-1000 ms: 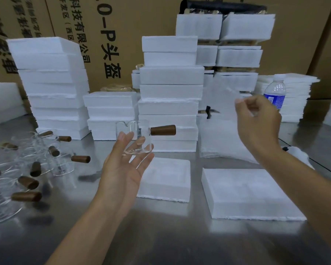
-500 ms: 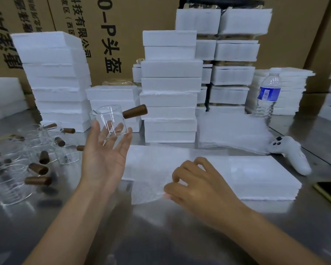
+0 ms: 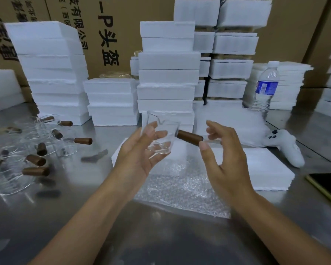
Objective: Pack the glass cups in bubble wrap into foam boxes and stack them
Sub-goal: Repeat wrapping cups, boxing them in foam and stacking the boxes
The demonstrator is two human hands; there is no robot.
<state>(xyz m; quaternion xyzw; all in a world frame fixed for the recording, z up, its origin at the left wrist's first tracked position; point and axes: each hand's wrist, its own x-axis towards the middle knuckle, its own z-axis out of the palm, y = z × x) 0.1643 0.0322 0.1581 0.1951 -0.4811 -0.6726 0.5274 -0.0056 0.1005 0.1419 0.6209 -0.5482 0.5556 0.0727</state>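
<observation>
Several loose cups [image 3: 36, 161] lie at our left on the steel table [image 3: 75, 207]. Our left hand [image 3: 138, 157] has brought one glass cup [image 3: 159, 138] to the middle, fingers and thumb loosely curled round its body, above the bubble wrap [image 3: 180, 188] now spread flat. Our right hand [image 3: 225, 159] has left that sheet and risen, fingers spread and empty, thumb just beside the wooden handle [image 3: 189, 137]. Wrapping, we judge, can start. A foam box [image 3: 266, 169] waits further right.
</observation>
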